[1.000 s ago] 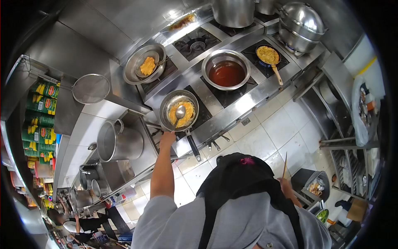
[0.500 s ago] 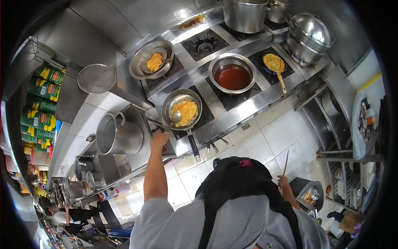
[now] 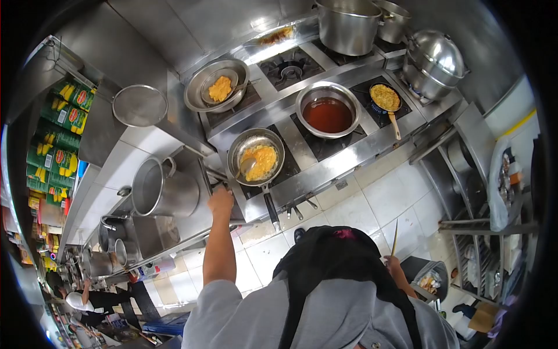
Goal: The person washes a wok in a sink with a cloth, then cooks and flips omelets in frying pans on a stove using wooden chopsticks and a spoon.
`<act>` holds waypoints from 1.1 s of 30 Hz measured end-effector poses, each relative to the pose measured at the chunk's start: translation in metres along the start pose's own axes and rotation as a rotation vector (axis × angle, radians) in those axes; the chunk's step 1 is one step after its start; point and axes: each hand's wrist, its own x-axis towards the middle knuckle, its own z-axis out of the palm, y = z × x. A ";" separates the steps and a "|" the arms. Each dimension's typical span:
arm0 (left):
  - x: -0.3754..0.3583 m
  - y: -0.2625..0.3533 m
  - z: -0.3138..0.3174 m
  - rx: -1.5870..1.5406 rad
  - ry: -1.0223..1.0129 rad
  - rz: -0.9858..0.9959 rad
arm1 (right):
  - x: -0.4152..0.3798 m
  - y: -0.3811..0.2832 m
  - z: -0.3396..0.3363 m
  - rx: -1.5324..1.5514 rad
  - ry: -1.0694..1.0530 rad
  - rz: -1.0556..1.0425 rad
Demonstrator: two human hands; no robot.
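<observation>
My left hand [image 3: 221, 202] is closed around the handle of a ladle [image 3: 246, 167], whose bowl rests in egg [image 3: 261, 158] inside a frying pan [image 3: 254, 132] on the near left burner. The pan's black handle [image 3: 271, 212] points toward me with no hand on it. Low at the right, my right hand [image 3: 393, 268] is closed on a thin stick-like utensil [image 3: 395, 237] held upright, away from the stove. To the right of the pan, a steel bowl [image 3: 303, 103] holds reddish-brown liquid [image 3: 328, 113].
A smaller pan [image 3: 386, 98] of cooked egg sits farther right. Behind the frying pan, a bowl [image 3: 196, 93] holds a strainer with egg. Large pots [image 3: 347, 28] stand at the back, and a deep pot [image 3: 165, 187] is at the left. A person [image 3: 87, 299] stands at lower left.
The ladle's bowl and my left hand have shifted slightly left in the view. The egg in the pan is spread differently. The utensil in my right hand is more upright and slightly lower.
</observation>
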 end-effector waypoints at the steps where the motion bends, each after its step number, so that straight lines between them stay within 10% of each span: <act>1: -0.003 0.001 -0.001 -0.004 0.012 0.010 | 0.000 0.005 0.001 0.065 0.002 0.074; 6: 0.030 0.011 0.096 -0.519 0.174 0.247 | -0.016 0.025 -0.002 0.098 0.039 0.044; 9: -0.051 0.124 0.037 -1.580 -0.622 -0.038 | -0.006 0.043 -0.003 0.152 0.013 0.096; 12: -0.049 0.210 0.094 -1.754 -0.775 -0.129 | 0.006 0.053 -0.002 0.191 -0.016 0.130; 19: -0.018 0.282 0.163 -1.671 -0.622 -0.384 | 0.045 0.056 -0.030 0.213 0.027 -0.044; 22: -0.005 0.280 0.220 -1.207 -0.608 -0.049 | 0.060 0.060 -0.041 -0.077 0.170 -0.215; 24: -0.020 0.283 0.246 -0.631 0.133 0.209 | 0.060 0.046 -0.041 -0.073 0.140 -0.216; 29: -0.102 0.203 0.144 -0.850 -0.212 0.830 | 0.070 0.010 -0.032 -0.063 0.023 -0.177; 33: -0.155 0.118 0.082 -1.092 -0.364 0.848 | 0.086 -0.022 -0.017 -0.115 -0.060 -0.171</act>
